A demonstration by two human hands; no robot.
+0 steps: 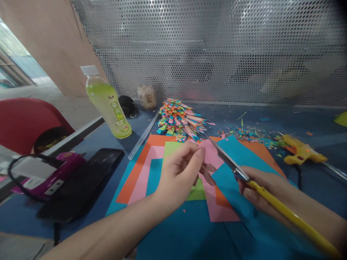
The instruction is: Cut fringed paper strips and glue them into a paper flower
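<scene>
My left hand (183, 169) hovers above the colored paper sheets, thumb and forefinger pinched together; whatever may be between the fingertips is too small to make out. Just right of the fingertips lies a pink sheet (210, 151). A pair of scissors (238, 173), seen edge-on with yellow handles, is in my right hand (260, 184), its blades pointing up and left. Under the scissors a blue sheet (238, 155) lies over orange paper. Beyond both hands stands a cone-like pile of folded paper strips (176, 117) in several colors.
At left are a bottle of green drink (108, 104), a black phone (84, 184) and a purple power strip (59, 173). A clear ruler (143, 135) lies beside the paper. Paper scraps (249, 133) and a yellow glue gun (302, 150) are at right. A perforated metal panel (217, 54) closes the back.
</scene>
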